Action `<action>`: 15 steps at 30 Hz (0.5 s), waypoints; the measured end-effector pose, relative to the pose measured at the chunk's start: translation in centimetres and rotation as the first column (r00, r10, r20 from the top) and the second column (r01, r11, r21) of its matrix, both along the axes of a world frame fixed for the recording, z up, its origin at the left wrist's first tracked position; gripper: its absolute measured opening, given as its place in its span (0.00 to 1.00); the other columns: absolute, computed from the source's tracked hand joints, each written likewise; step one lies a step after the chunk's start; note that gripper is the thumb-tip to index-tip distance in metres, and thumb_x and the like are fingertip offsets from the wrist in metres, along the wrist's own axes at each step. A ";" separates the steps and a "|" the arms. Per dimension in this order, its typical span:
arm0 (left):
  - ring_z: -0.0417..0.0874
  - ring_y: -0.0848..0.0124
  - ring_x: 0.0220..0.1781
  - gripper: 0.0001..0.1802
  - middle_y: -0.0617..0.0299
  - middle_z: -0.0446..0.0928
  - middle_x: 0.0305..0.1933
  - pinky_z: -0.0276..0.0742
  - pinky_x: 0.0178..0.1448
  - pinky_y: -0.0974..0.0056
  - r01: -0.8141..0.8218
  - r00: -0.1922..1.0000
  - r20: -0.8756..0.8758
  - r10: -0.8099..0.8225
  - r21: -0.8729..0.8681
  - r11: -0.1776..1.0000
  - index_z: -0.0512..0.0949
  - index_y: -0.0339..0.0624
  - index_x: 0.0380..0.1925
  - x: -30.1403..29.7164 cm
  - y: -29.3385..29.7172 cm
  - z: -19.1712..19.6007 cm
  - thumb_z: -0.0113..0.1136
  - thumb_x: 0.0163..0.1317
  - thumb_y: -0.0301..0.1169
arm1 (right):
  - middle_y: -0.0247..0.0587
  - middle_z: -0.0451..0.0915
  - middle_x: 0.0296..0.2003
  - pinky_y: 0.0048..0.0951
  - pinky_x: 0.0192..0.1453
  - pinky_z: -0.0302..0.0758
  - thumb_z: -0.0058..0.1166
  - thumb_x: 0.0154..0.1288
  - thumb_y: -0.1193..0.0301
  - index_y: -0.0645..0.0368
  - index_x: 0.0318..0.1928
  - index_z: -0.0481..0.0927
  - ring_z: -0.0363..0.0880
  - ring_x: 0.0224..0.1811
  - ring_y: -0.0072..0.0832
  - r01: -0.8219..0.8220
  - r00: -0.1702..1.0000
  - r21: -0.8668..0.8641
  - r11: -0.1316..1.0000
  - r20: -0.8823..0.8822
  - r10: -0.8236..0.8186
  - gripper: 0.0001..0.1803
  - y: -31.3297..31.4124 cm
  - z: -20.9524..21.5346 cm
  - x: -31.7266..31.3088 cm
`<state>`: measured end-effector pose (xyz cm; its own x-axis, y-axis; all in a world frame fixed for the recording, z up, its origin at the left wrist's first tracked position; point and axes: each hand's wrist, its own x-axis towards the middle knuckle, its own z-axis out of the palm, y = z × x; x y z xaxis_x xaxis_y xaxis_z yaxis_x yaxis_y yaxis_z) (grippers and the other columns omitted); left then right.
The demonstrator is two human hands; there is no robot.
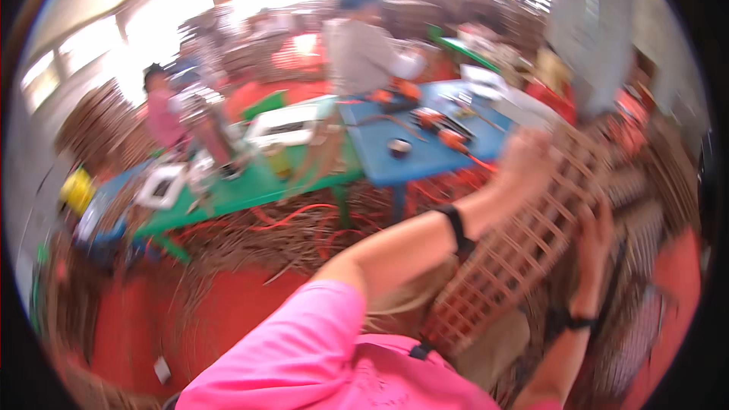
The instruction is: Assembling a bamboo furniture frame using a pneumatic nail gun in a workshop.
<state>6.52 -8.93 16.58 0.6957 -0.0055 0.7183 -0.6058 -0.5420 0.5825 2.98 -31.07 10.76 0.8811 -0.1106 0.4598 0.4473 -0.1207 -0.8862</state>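
Observation:
A long brown openwork lattice panel [524, 247], woven from flat strips, lies tilted across my lap, its lower end near my body and its upper end away to the right. My left hand [525, 158] is closed at its upper left edge; motion blurs the fingers. On the opposite long side, my right hand [594, 234] holds the panel's edge, with its fingers pointing up along it. A pale sheet-like piece [531, 110] shows just beyond my left hand.
A blue table [380, 159] ahead carries orange-and-black power tools [440, 125] and a small dark round container [399, 148]. Left of it stands a green table [228, 201] with white frames. Loose strips [250, 239] and an orange hose litter the floor. Two people [361, 53] work beyond.

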 end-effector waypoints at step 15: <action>0.79 0.50 0.50 0.30 0.45 0.75 0.47 0.75 0.56 0.51 -0.015 1.000 -0.028 0.014 -0.044 0.999 0.74 0.31 0.52 0.3 -0.2 0.3 0.71 0.56 0.39 | 0.49 0.76 0.61 0.31 0.59 0.74 0.56 0.75 0.64 0.68 0.72 0.64 0.74 0.62 0.28 0.009 0.994 -0.065 0.998 -0.109 -0.016 0.33 0.4 2.7 -2.2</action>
